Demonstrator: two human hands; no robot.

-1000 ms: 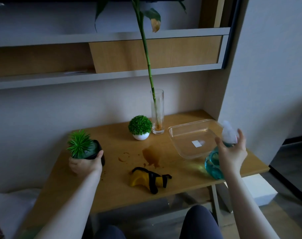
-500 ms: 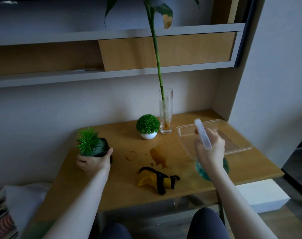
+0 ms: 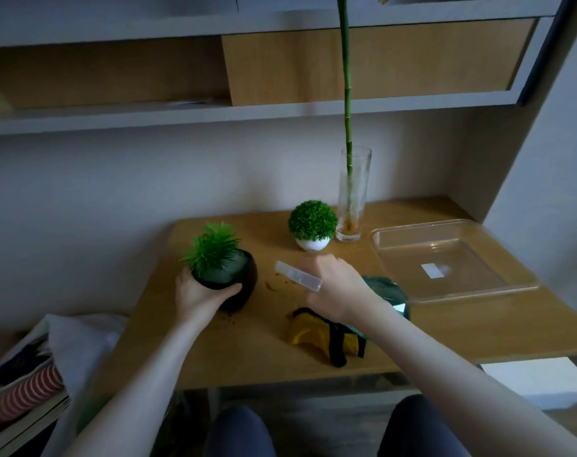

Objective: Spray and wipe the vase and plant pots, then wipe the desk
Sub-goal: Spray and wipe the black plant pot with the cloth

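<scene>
From the head camera, the right hand [image 3: 336,286], wrapped around the spray bottle [image 3: 298,276], has moved in close to the black pot [image 3: 234,278]. The left hand [image 3: 198,293] still grips that pot, tipped up off the tabletop [image 3: 254,344]. Spraying looks ready to start.

The table [image 3: 214,351] is matt light wood, stained brown in patches. The vase [image 3: 353,192] is clear smooth glass, the tray [image 3: 498,293] clear glossy plastic. The black pot [image 3: 244,291] looks smooth and dull, the yellow cloth [image 3: 308,334] soft.
</scene>
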